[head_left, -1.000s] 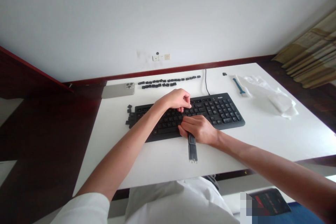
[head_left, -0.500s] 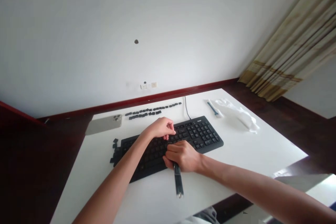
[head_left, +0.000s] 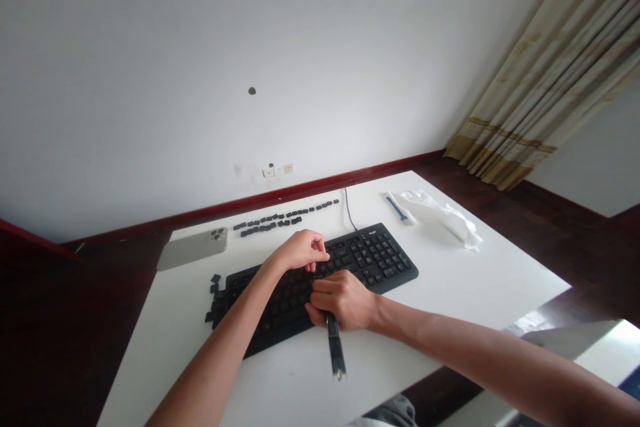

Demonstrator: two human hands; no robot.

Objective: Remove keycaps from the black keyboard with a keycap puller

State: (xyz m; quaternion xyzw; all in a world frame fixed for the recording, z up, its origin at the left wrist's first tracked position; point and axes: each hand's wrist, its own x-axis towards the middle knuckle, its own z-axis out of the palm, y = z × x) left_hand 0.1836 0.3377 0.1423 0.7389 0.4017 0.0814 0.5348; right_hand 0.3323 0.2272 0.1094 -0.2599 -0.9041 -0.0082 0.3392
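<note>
My left hand [head_left: 300, 251] rests over the middle of a black keyboard [head_left: 387, 267], its fingertips curled down onto the keys. Just in front of it, my right hand [head_left: 343, 300] grips a dark keycap puller [head_left: 336, 347] whose metal-tipped end points toward me, off the keyboard's front edge. Whether my left fingers pinch a key is hidden by the hand. Loose black keycaps [head_left: 280, 219] stand in rows behind the keyboard, and a small heap of keycaps [head_left: 215, 300] lies against its left end.
A silver phone [head_left: 193, 248] lies face down at the table's back left. A blue brush [head_left: 397, 209] and white crumpled plastic [head_left: 440, 213] lie at the back right. The keyboard's black cable [head_left: 347, 213] runs toward the wall. The white table [head_left: 400, 340] ends in edges on all visible sides.
The whole scene has sunk lower in the view and tilted as my head moved. Both hands stay at the same spot on the keyboard, and the puller stays in my right hand.
</note>
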